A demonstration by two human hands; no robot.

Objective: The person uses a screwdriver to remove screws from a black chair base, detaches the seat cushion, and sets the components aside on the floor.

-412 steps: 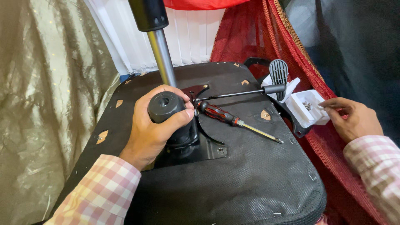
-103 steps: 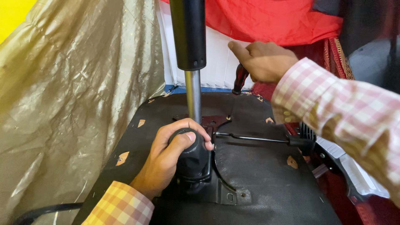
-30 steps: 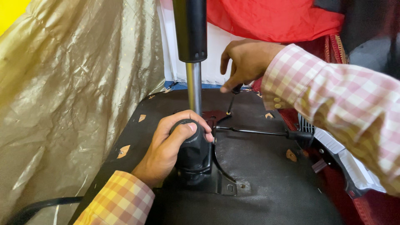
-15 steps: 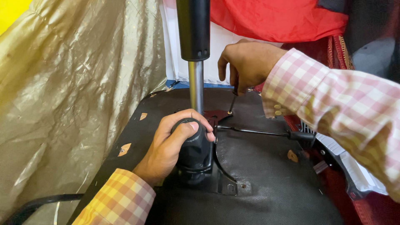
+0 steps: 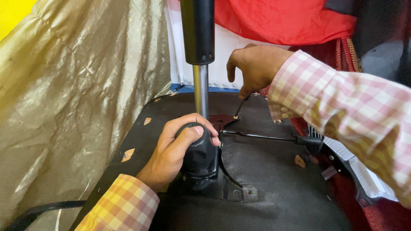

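An upturned black chair seat (image 5: pixel 274 188) lies before me with its metal mechanism plate (image 5: pixel 222 120) bolted on. A gas-lift column (image 5: pixel 199 55) rises from it, black sleeve above a shiny rod. My left hand (image 5: pixel 175 152) wraps the black knob-like housing (image 5: pixel 199 156) at the column's base. My right hand (image 5: pixel 257 66) grips a screwdriver (image 5: pixel 240 106), the handle hidden in my fist, the thin shaft pointing down with its tip on a screw in the plate. A lever rod with a black handle (image 5: pixel 274 137) runs right from the mechanism.
Crinkled gold-beige fabric (image 5: pixel 72 94) hangs on the left, red cloth (image 5: pixel 282 21) at the back. A white object (image 5: pixel 355 167) lies at the seat's right edge. A black cable (image 5: pixel 30 214) shows at lower left.
My right hand has come down from the top of the seat with the screwdriver, setting its tip on the plate. Left hand stays on the housing.
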